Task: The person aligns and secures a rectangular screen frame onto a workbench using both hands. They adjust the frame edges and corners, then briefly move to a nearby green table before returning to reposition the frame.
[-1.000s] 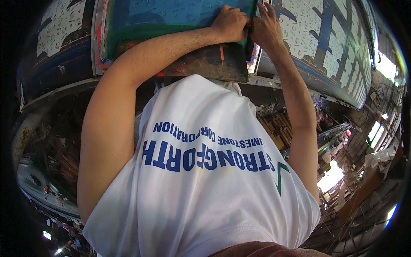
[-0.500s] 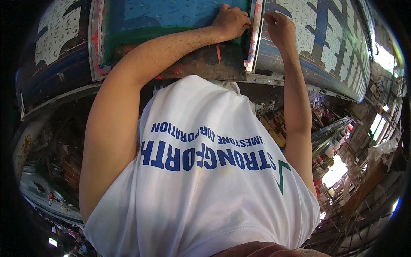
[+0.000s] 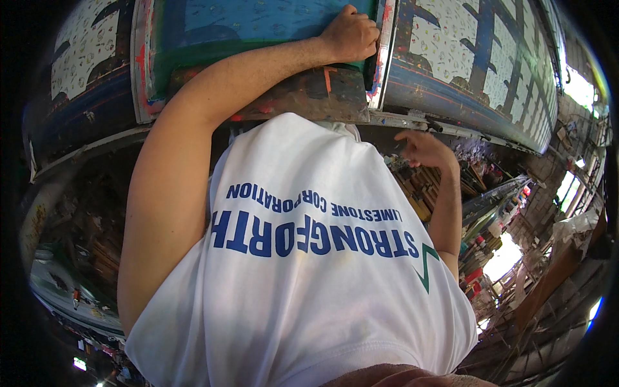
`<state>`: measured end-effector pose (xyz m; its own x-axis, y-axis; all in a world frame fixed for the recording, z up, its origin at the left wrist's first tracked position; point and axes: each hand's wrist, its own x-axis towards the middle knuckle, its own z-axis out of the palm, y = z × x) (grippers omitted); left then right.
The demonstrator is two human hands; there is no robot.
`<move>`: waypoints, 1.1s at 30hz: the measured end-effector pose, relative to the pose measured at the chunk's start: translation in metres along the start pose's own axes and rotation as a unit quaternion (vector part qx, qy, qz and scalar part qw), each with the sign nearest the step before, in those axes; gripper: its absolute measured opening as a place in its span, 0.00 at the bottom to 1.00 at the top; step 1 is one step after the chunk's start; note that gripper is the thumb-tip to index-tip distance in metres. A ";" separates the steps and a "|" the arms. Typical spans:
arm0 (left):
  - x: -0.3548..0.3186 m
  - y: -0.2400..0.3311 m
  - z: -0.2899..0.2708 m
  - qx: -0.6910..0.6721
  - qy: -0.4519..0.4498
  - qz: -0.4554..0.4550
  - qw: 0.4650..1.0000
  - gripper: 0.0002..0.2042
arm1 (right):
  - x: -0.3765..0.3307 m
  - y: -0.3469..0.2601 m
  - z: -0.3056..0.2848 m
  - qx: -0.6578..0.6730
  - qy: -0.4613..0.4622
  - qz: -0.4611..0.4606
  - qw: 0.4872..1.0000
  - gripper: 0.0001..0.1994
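My left hand (image 3: 351,33) is closed in a fist over the right part of a blue mesh screen (image 3: 238,26); what it grips, if anything, is hidden. Beside it runs the paint-stained right side bar of the screen frame (image 3: 384,55). A dark strip (image 3: 371,69) shows just below that hand. My right hand (image 3: 427,150) hangs off the table's near edge, its index finger stretched out and the other fingers loosely bent, nothing visible in it. Along the near side of the screen lies a dark, paint-smeared board (image 3: 284,97).
Printed white sheets with small patterns (image 3: 84,61) lie on the dark table (image 3: 412,84) both left and right of the screen. A metal rail (image 3: 451,129) follows the table's near edge. Beneath, at right, long wooden pieces (image 3: 412,193) and clutter are stacked.
My right hand has left the right frame bar and come back toward me, below the table edge. My left hand stays by the right side of the screen, its fingers slightly turned.
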<state>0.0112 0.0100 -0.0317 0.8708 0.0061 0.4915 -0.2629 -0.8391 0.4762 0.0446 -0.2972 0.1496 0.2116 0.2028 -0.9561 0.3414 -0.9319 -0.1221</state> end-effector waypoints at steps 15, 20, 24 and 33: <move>-0.009 -0.001 -0.008 -0.030 -0.006 -0.060 0.998 0.07 | 0.038 -0.058 -0.015 -0.061 0.420 -0.192 0.885 0.10; 0.000 0.012 -0.008 -0.048 -0.044 -0.143 0.988 0.07 | 0.043 -0.087 -0.017 -0.045 0.405 -0.179 0.896 0.11; 0.004 0.015 -0.008 -0.042 -0.065 -0.158 0.984 0.08 | 0.044 -0.096 -0.028 -0.041 0.397 -0.158 0.903 0.09; -0.002 0.014 -0.002 -0.011 -0.041 -0.106 0.993 0.09 | 0.098 -0.117 -0.073 -0.095 0.536 -0.286 0.789 0.06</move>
<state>0.0047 -0.0004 -0.0242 0.9383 0.1370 0.3175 -0.0772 -0.8120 0.5786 0.0917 -0.1461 0.0895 0.5902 0.8068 0.0271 0.7717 -0.5541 -0.3120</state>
